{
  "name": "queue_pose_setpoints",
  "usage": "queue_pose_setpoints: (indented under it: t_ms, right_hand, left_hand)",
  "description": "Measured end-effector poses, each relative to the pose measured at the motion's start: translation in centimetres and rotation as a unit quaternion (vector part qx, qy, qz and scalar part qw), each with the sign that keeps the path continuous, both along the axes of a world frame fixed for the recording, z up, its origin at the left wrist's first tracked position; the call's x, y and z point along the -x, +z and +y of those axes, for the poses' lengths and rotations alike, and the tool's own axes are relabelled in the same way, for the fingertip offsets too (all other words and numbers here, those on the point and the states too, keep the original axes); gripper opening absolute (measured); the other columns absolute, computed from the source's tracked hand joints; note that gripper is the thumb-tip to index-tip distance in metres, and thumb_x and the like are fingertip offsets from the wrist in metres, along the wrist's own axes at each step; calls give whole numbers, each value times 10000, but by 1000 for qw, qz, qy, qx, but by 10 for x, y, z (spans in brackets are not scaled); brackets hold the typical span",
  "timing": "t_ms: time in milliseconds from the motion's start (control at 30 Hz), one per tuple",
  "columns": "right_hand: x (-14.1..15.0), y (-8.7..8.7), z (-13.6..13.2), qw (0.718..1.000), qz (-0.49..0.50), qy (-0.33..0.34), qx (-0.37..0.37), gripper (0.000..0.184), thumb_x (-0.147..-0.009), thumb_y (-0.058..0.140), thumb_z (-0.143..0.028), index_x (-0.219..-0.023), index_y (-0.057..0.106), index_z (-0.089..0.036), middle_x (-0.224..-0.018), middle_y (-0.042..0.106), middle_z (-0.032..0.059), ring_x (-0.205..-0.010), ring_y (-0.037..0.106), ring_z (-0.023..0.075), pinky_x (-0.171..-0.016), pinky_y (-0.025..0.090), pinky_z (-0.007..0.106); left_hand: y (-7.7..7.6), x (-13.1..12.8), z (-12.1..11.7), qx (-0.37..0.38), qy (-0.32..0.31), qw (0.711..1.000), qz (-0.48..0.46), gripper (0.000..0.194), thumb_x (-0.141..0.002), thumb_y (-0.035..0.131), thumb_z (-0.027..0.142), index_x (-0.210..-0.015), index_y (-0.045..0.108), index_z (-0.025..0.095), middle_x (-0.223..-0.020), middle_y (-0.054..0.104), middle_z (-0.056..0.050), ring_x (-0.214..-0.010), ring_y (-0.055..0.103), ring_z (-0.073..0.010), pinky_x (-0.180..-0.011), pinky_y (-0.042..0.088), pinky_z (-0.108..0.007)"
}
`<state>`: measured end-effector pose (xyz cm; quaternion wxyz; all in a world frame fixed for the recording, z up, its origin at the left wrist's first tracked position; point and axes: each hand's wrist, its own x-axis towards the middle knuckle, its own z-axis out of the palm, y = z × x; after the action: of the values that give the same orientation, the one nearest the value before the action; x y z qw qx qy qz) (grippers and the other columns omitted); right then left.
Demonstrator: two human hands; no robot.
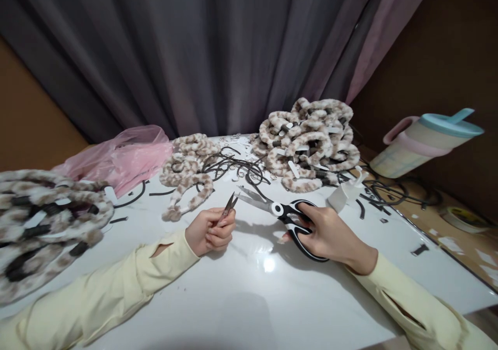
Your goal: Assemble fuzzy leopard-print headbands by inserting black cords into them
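Note:
My left hand (213,232) is closed around small metal thread snips (229,208), whose two pointed tips stick up above the fingers. In my right hand (330,236) are large scissors (277,208) with black and white handles. Their blades are parted and reach left, close to the tips of the snips; I cannot tell whether they touch. Just beyond my left hand lies a fuzzy brown-and-white ring (194,197), partly on a small heap of similar ones. Dark cords (237,166) lie tangled behind the scissors.
Fuzzy rings are piled at the back right (311,137) and at the left (50,225) of the white table (233,308). A pink plastic bag (128,153) sits behind. To the right stand a white tape dispenser (344,193), a lidded tumbler (420,148) and a tape roll (465,219).

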<state>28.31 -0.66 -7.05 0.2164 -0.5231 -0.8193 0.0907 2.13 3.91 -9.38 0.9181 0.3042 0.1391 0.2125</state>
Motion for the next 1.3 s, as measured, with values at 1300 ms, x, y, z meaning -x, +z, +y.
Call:
queue_pose_setpoints:
  t_ms: [1300]
  right_hand:
    - [15,6,1,932,210,3,296,217,-700,585,-319,-584,576,-135,-501,503,-30,-491,408,94,-465,284,219]
  left_hand:
    - [7,-10,-2,-147,184,963,134,423,-782,575,483,-597,367,165,-404,249,101,-344,102,-13,-315,127,-101]
